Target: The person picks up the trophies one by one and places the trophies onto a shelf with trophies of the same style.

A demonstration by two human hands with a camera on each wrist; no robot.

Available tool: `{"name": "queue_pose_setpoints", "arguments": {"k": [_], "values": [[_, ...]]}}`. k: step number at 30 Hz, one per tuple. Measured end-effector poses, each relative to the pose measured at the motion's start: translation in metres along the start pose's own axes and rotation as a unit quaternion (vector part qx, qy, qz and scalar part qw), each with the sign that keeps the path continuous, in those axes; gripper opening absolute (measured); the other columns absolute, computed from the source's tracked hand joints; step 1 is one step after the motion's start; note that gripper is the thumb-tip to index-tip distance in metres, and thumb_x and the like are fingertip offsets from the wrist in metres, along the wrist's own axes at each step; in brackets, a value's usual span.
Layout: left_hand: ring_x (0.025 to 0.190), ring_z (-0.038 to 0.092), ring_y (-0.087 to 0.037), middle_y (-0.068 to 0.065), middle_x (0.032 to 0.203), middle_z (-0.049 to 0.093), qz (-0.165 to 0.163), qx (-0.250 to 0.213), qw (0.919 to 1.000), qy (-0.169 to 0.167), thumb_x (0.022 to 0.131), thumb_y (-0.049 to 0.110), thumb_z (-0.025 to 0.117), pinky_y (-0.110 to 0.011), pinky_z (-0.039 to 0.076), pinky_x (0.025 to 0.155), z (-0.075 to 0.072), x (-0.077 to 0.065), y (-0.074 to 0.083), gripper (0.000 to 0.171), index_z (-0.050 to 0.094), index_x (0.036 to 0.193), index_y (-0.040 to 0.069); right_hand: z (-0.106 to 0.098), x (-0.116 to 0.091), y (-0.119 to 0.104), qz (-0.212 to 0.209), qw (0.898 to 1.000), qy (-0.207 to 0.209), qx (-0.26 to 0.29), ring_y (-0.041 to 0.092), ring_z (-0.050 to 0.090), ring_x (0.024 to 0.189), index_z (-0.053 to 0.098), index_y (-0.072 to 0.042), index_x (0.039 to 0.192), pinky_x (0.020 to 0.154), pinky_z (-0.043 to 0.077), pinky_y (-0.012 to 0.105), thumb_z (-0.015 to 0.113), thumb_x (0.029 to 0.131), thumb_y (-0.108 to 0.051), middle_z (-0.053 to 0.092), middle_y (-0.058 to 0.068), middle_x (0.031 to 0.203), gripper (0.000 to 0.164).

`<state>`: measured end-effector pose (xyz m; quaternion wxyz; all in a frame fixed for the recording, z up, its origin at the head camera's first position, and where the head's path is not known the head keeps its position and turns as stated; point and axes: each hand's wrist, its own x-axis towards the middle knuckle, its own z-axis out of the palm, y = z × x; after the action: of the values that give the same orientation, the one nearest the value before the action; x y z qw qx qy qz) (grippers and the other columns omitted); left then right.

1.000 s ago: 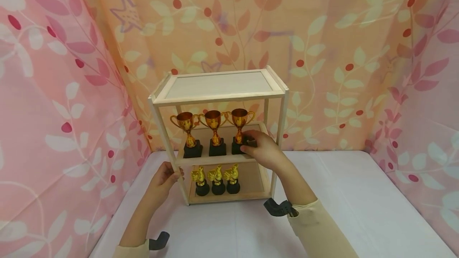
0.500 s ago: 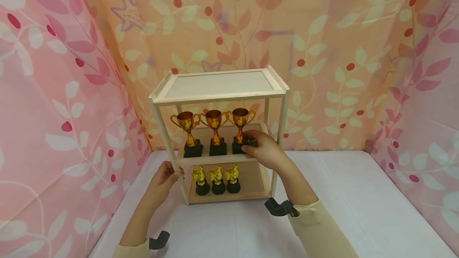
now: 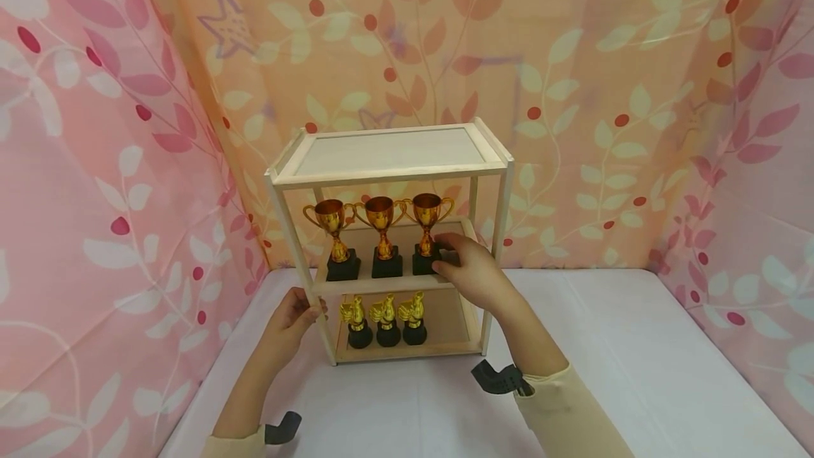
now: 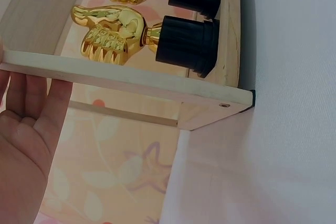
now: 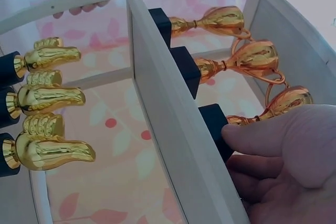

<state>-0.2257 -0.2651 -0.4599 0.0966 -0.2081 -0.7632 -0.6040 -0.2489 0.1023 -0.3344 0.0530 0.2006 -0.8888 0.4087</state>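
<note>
A small pale wooden shelf (image 3: 394,177) stands on the table. Three gold trophy cups on black square bases stand in a row on its middle level: a left cup (image 3: 331,218), a middle cup (image 3: 380,215) and a right cup (image 3: 427,209). My right hand (image 3: 473,271) pinches the edge of the right cup's black base (image 5: 212,124), thumb in front; its other fingers are partly hidden. My left hand (image 3: 289,320) grips the shelf's left front post (image 4: 121,78). Below, on the bottom level, are three gold thumbs-up trophies (image 3: 384,311) on round-looking black bases.
A white cloth (image 3: 604,345) covers the table around the shelf. Patterned orange cloth (image 3: 572,76) hangs behind, and pink cloth (image 3: 83,196) hangs at the sides. The shelf's top board (image 3: 388,150) lies over the cups.
My right hand has shifted slightly to the right, so more of the right cup's base shows. The left hand and the trophies stay where they were.
</note>
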Motion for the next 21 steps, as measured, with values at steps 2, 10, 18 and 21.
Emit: {"name": "queue_pose_setpoints", "arguments": {"k": [2, 10, 18, 21], "values": [[0.103, 0.065, -0.017, -0.023, 0.112, 0.055, 0.005, 0.001, 1.0, 0.001, 0.105, 0.005, 0.054, -0.02, 0.055, 0.094, 0.0, 0.001, 0.0, 0.023, 0.042, 0.119, -0.009, 0.0, -0.002, 0.0, -0.004, 1.0, 0.007, 0.001, 0.035, 0.053, 0.137, 0.052, -0.006, 0.147, 0.112, 0.043, 0.055, 0.067, 0.098, -0.02, 0.058, 0.015, 0.145, 0.052], [0.102, 0.066, -0.015, -0.025, 0.11, 0.055, 0.018, 0.0, 0.9998, 0.002, 0.105, 0.002, 0.054, -0.021, 0.055, 0.093, -0.001, 0.0, -0.001, 0.022, 0.042, 0.118, -0.011, 0.003, -0.01, -0.002, -0.007, 0.999, 0.037, 0.003, 0.034, 0.053, 0.137, 0.053, -0.004, 0.146, 0.112, 0.044, 0.054, 0.067, 0.099, -0.021, 0.06, 0.013, 0.143, 0.052], [0.103, 0.067, -0.016, -0.026, 0.111, 0.056, 0.014, 0.007, 0.9999, 0.003, 0.105, 0.003, 0.054, -0.019, 0.054, 0.093, -0.001, 0.0, 0.002, 0.021, 0.043, 0.118, -0.01, 0.005, -0.021, -0.002, -0.019, 0.998, 0.061, 0.005, 0.033, 0.056, 0.134, 0.055, -0.005, 0.143, 0.11, 0.047, 0.052, 0.068, 0.099, -0.022, 0.062, 0.011, 0.141, 0.049], [0.101, 0.067, -0.014, -0.027, 0.111, 0.055, 0.014, 0.009, 0.9999, 0.001, 0.105, 0.004, 0.053, -0.018, 0.054, 0.093, -0.001, 0.001, 0.003, 0.022, 0.043, 0.118, -0.01, 0.006, -0.026, -0.001, -0.025, 0.997, 0.069, 0.014, 0.032, 0.057, 0.133, 0.056, -0.006, 0.142, 0.108, 0.048, 0.052, 0.068, 0.099, -0.021, 0.062, 0.01, 0.141, 0.047]]}}
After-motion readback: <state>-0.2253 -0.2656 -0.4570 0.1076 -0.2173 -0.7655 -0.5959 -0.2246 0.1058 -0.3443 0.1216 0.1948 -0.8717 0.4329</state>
